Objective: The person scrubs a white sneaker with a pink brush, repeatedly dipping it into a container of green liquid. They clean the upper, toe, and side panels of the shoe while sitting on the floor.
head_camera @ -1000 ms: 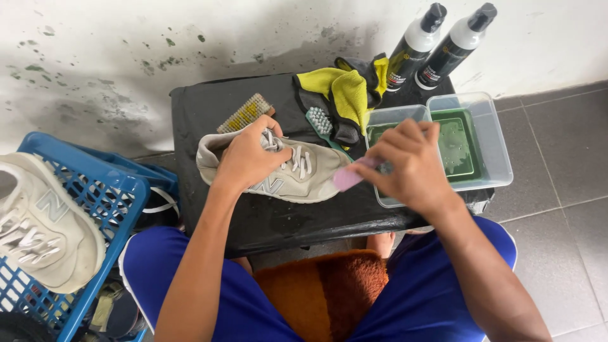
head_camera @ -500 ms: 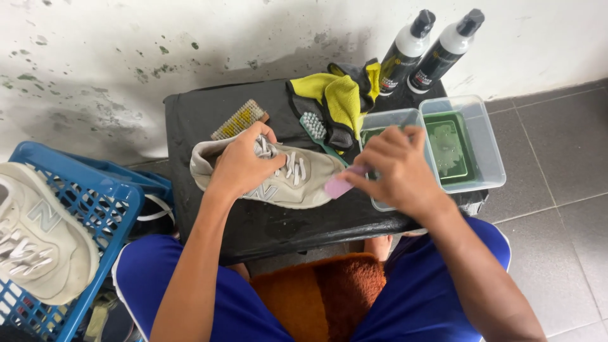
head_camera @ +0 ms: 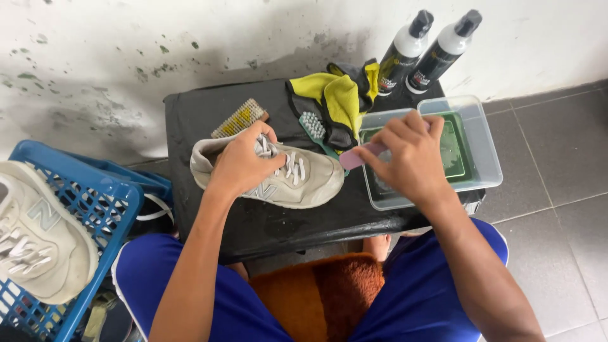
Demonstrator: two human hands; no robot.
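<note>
Closest in: one blue crate (head_camera: 120,209) holding one white sneaker (head_camera: 38,244). On the black stool (head_camera: 285,221), one beige sneaker (head_camera: 304,180), left hand (head_camera: 244,161) clamped on its laces. Right hand (head_camera: 411,155) pinching one pink brush handle (head_camera: 358,155) over one clear tub (head_camera: 484,149). Farther back: one wooden brush (head_camera: 237,118), one yellow cloth (head_camera: 335,95), two spray bottles (head_camera: 405,54).

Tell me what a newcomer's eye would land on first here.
First, the worn beige lace-up sneaker lying on the black table, with the left hand gripping its laces and the right hand holding a pink-handled brush over a clear plastic tub of water. Next, the bright yellow cloth behind the shoe, beside two black-and-white spray bottles against the wall. At far left, a matching pale sneaker sits in a blue plastic crate.
</note>
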